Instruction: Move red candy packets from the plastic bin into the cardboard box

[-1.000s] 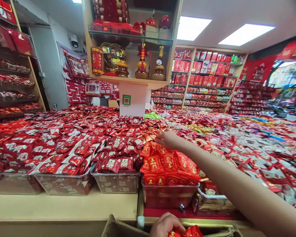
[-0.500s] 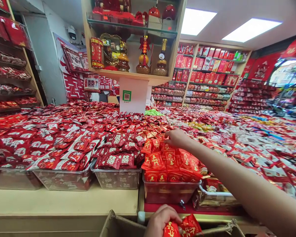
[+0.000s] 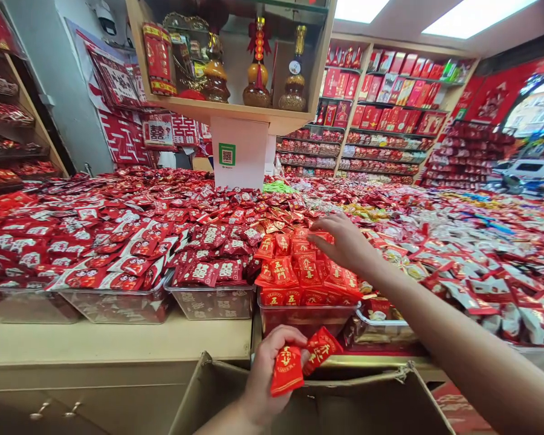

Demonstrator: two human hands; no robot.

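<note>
My left hand (image 3: 263, 357) is closed around red candy packets with gold lettering. One packet (image 3: 287, 370) faces me, and a second packet (image 3: 323, 349) sticks out to the right. Below this hand gapes an open cardboard box (image 3: 344, 406). Over the right side of a pile of similar red packets (image 3: 283, 272), my right hand (image 3: 347, 243) hovers or rests with thumb and fingers apart. Nothing shows between them; whether the fingertips touch the pile I cannot tell. That pile rises out of a clear plastic bin (image 3: 306, 318).
Left of it stand further bins, one with dark red packets (image 3: 206, 272), another with red-and-white ones (image 3: 131, 266). A bin (image 3: 385, 329) sits beneath my right forearm. Heaped packets spread far back. A display cabinet (image 3: 236, 107) overhangs them. A beige counter (image 3: 118, 344) runs along the front left.
My left hand has come up from the box's rim with its packets, more of it now in view. My right hand's fingers have spread above the pile. The view has tilted down.
</note>
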